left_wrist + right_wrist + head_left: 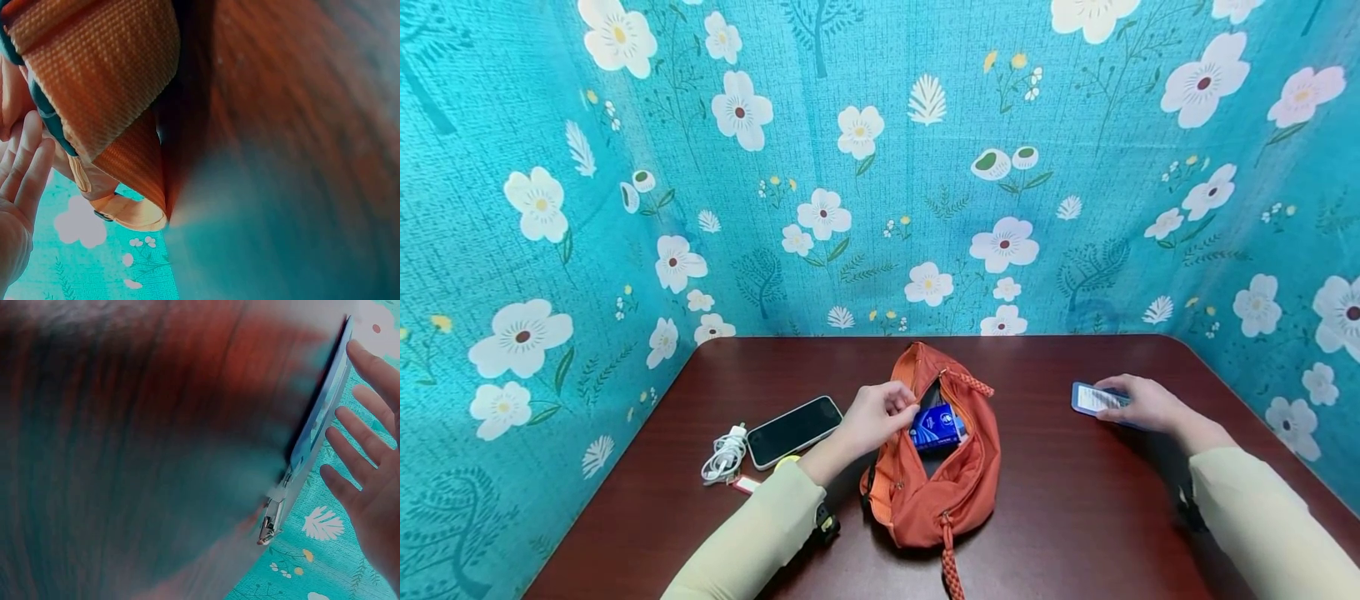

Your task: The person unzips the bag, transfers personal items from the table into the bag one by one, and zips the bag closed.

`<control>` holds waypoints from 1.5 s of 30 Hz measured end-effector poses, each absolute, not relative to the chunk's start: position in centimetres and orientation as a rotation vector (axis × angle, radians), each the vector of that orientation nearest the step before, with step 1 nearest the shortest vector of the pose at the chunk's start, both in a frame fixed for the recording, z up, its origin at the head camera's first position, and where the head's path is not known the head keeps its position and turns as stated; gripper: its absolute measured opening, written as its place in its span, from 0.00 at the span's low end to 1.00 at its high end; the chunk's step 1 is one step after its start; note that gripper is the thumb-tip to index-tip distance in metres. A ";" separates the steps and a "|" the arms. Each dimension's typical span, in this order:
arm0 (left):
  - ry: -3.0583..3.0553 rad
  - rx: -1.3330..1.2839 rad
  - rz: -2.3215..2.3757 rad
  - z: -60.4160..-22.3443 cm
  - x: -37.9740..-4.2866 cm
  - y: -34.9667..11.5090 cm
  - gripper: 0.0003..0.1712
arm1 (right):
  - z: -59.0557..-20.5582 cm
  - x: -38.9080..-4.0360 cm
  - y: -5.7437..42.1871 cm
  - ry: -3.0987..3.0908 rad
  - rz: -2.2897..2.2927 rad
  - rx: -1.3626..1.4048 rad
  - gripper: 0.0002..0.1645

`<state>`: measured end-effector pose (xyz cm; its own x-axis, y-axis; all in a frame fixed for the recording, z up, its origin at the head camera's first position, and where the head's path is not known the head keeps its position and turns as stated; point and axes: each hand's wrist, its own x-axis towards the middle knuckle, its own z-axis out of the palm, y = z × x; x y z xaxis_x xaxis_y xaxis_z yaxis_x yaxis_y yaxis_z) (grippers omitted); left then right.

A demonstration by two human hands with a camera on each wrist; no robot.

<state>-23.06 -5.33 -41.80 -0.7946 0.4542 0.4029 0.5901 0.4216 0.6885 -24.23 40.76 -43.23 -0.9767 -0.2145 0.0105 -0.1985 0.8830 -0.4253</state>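
Note:
An orange-red bag (977, 492) lies on the table, its zipped mouth spread and a blue box (934, 425) showing inside. At the left rim of that mouth, my left hand (868, 417) pinches the fabric between thumb and curled fingers. The left wrist view shows the bag's orange strap (100, 69) close up beside the hand. Over to the right, a blue-framed card holder (1086, 397) lies flat, with my right hand (1142, 404) over its right end. In the right wrist view its fingers are spread near the holder, which has a metal clip (269, 525).
Left of the bag lie a smartphone (795, 431), a coiled white charging cable (726, 457) with its plug, a small red-and-white tag (746, 483) and a yellow round thing (787, 460) partly behind my left forearm. Flowered teal cloth (880, 208) surrounds the table's back and sides.

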 end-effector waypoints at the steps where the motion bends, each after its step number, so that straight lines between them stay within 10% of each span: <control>1: -2.512 -0.934 -1.315 -41.8 -23.1 -5.3 0.03 | -43.3 -24.3 40.8 3.010 -0.666 -0.325 0.40; 32: -2.538 -0.920 -1.325 -41.8 -23.1 -5.4 0.02 | -43.1 -24.3 39.9 2.955 -0.700 -0.247 0.52; 45: -2.547 -0.914 -1.342 -41.8 -23.3 -5.4 0.03 | -40.4 -23.6 39.5 2.949 -0.750 -0.298 0.25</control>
<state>-23.29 -5.37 -41.81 -0.8102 0.4547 0.3698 0.5622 0.4244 0.7098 -23.64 39.53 -40.40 -0.9775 -0.2084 -0.0338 -0.1669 0.8608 -0.4807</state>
